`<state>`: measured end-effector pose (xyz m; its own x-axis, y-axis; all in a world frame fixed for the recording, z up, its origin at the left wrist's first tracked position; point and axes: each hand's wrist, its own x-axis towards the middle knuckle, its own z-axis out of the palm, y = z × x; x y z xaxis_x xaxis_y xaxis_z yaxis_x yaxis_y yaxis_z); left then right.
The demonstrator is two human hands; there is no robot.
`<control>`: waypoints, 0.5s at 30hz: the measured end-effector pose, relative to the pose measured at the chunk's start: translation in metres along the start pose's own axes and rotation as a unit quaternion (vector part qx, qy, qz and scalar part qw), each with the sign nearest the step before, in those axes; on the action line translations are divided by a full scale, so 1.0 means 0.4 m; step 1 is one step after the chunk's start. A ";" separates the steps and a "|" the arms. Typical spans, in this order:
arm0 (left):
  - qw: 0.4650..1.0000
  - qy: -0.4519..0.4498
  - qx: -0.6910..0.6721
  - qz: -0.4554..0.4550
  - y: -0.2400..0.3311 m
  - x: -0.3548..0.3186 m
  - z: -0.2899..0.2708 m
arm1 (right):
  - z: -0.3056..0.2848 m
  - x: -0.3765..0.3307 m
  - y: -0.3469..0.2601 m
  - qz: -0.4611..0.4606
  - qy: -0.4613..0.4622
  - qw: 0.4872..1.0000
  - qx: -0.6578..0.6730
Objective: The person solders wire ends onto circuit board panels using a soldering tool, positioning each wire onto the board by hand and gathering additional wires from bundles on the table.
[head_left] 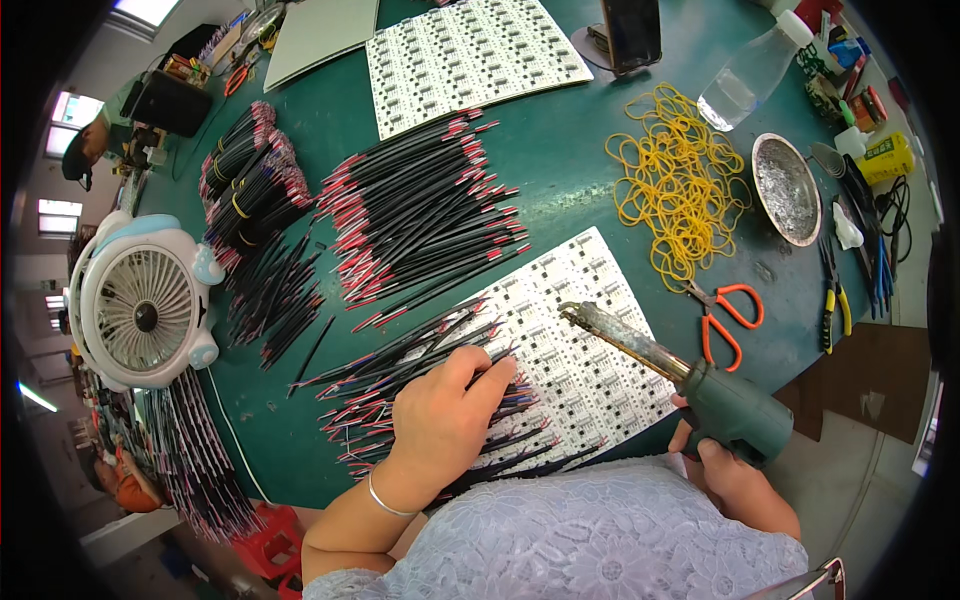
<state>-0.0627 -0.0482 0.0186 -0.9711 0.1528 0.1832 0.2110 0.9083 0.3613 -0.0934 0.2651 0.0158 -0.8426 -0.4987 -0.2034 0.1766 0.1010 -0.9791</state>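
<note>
Left hand (445, 415): on lower-centre wires (385, 372), grip unclear
Soldering iron (742, 412): clamped in right hand (735, 478)
Step, seemingly: soldering; tip (572, 312) contact needed

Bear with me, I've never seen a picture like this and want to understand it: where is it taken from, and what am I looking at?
There is no robot here, just a person's two bare hands. The picture comes from a camera worn on the head, looking down; its wide lens bends straight edges. The right hand holds a green soldering gun. The left hand is over black wires lying partly across a white sheet of circuit boards. The green table also holds a pile of similar wires, yellow rubber bands, an orange-handled hand tool and a bottle. A fan stands at the left.
</note>
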 end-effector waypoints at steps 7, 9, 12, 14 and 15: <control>0.999 -0.001 -0.028 0.028 0.007 -0.003 0.017 | 0.009 0.022 -0.028 -0.030 -0.078 0.991 -0.107; 0.999 -0.007 -0.030 0.025 0.004 -0.007 0.019 | 0.026 0.004 -0.022 -0.004 -0.057 0.995 -0.076; 0.999 -0.015 -0.032 0.016 0.007 -0.017 0.023 | 0.031 -0.015 -0.006 0.024 -0.041 0.998 -0.048; 0.999 -0.014 -0.040 0.016 0.005 -0.015 0.027 | 0.033 -0.014 -0.002 0.027 -0.038 0.997 -0.057; 0.999 -0.018 -0.040 0.013 0.005 -0.014 0.028 | 0.033 -0.006 0.002 -0.015 -0.052 0.993 -0.108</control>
<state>-0.0580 -0.0429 0.0081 -0.9685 0.1907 0.1600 0.2422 0.8702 0.4290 -0.0845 0.2552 0.0155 -0.7870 -0.5892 -0.1832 0.0289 0.2614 -0.9648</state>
